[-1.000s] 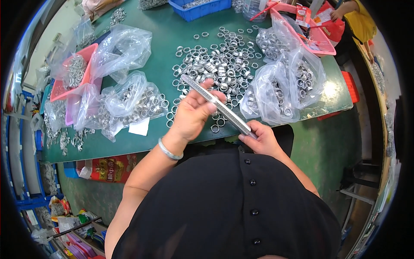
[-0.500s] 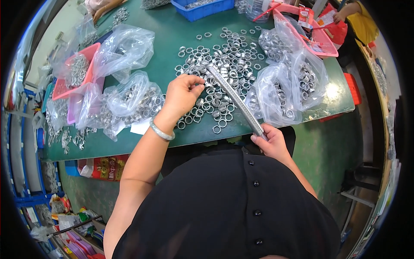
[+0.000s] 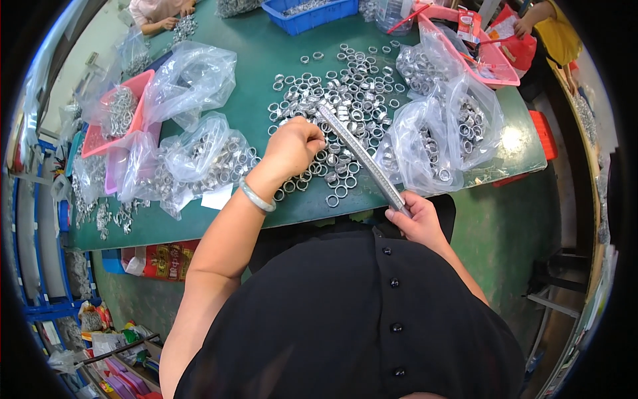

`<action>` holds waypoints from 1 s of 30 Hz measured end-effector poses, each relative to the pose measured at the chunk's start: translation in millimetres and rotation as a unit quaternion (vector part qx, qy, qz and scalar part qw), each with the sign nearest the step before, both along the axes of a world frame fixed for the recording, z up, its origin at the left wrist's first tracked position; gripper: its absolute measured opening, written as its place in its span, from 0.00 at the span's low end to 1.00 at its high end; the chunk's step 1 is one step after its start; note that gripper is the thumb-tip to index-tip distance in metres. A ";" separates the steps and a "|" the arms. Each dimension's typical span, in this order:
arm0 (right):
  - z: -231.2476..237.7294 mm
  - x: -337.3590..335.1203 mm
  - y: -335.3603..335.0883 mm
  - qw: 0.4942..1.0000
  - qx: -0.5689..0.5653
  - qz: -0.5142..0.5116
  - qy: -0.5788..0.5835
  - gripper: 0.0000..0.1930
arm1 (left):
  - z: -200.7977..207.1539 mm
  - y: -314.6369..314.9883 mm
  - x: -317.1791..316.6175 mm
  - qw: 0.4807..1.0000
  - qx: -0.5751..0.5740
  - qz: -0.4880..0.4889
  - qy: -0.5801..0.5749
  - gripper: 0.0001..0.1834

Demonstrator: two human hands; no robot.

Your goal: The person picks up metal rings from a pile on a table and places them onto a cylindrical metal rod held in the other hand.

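My right hand [image 3: 417, 217] grips the thick end of a grey metal ring mandrel [image 3: 359, 154], a long tapered stick with scale marks. Its thin end points away from me and to the left, over a loose heap of silver rings [image 3: 362, 93] on the green table. My left hand [image 3: 296, 146], with a pale bangle on its wrist, hovers at the heap's near left side, left of the mandrel. Thumb and fingertips are pinched together there; whatever sits between them is too small or hidden to make out.
Clear bags of rings [image 3: 428, 143] lie right of the heap, more bags [image 3: 199, 156] left. Pink trays [image 3: 119, 113] stand at far left and far right [image 3: 492, 66]; a blue tray [image 3: 312, 16] sits at the back. Two co-workers' hands [image 3: 166, 25] [image 3: 525, 26] show at the far corners.
My left hand has shifted slightly right and toward me, nearer the mandrel, still pinched. The mandrel and my right hand stay nearly still. The far-left co-worker's hands have moved into fuller view.
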State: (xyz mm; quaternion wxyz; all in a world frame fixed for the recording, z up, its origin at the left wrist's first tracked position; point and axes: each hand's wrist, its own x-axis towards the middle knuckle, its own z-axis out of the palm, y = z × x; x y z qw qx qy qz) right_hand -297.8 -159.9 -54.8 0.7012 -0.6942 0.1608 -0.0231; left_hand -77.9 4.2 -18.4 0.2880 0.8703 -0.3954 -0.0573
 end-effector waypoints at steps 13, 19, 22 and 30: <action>4.8 -1.6 1.1 1.000 0.009 -0.006 0.006 0.06 | -10.4 -6.5 -3.4 0.998 -0.055 -0.008 -0.025 0.04; 9.7 -4.3 0.9 0.999 0.010 -0.005 0.040 0.06 | -6.3 11.9 8.9 0.800 -0.376 -0.036 0.466 0.05; 10.0 -4.0 3.0 0.999 0.006 0.007 0.033 0.06 | -5.8 18.3 10.8 0.718 -0.450 -0.113 0.519 0.06; 2.8 -0.3 4.7 0.999 -0.044 0.024 -0.010 0.06 | 5.6 16.0 -2.7 0.706 -0.458 -0.125 0.525 0.21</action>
